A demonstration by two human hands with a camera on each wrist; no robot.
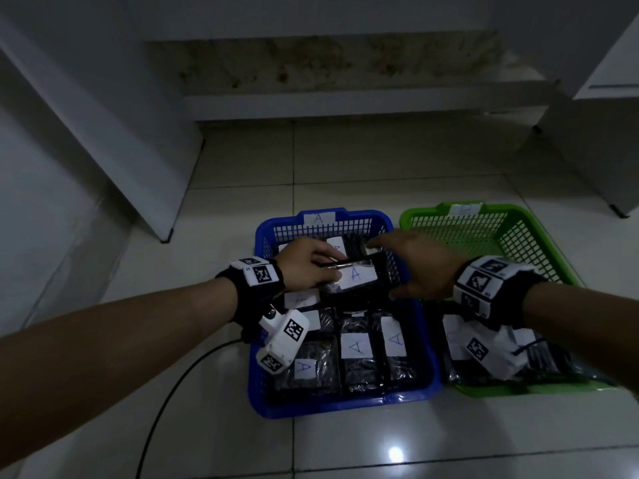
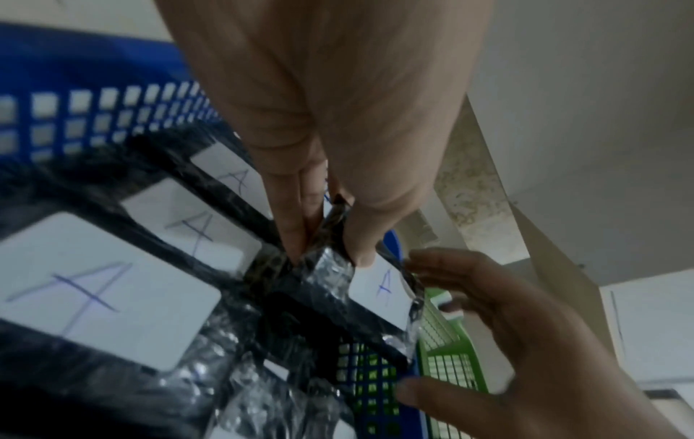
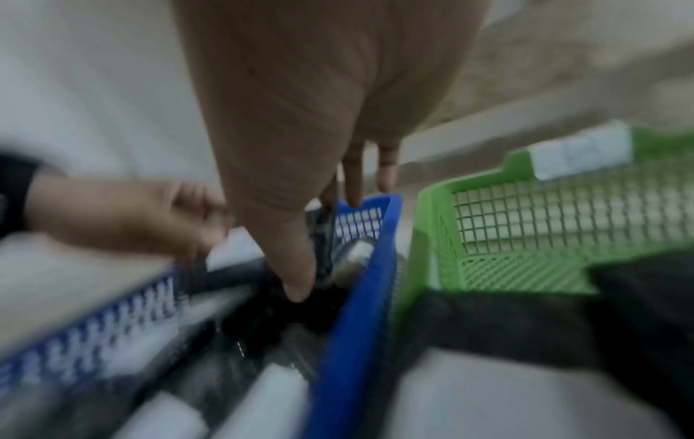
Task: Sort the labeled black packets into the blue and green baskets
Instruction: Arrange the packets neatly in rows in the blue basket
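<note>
A black packet (image 1: 356,275) with a white "A" label hangs over the far half of the blue basket (image 1: 342,406). My left hand (image 1: 332,271) pinches its left end between thumb and fingers (image 2: 293,237). At the packet's right end, by the basket's right wall, is my right hand (image 1: 383,267). Its fingers are spread and its fingertips (image 2: 416,261) touch the packet's edge. Several more "A" packets (image 1: 356,347) lie in the blue basket. The green basket (image 1: 432,210) stands to the right. It holds black packets (image 1: 539,361) partly hidden by my right wrist.
Both baskets sit on a pale tiled floor (image 1: 345,444). A black cable (image 1: 166,409) runs across the floor at the left. A white cabinet (image 1: 103,133) stands at the left, white furniture (image 1: 605,150) at the right, and a low step (image 1: 345,102) behind.
</note>
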